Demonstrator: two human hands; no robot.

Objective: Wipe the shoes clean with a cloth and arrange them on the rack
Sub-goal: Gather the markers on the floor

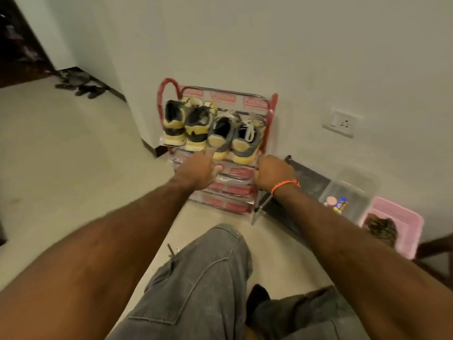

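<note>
Now four sneakers (210, 128) sit on the shoe rack's (230, 192) top shelf. The left hand (198, 169) and right hand (273, 170) curl their fingers around its rails. A hard tug could tip the shoes off.

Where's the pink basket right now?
In the head view the pink basket sits on the floor at far right, against the wall, just right of the clear plastic box and beyond the right hand.

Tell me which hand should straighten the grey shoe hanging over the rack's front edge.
Probably the right hand: it sits just below the rightmost grey shoe. The left hand is under the other grey shoe.
</note>
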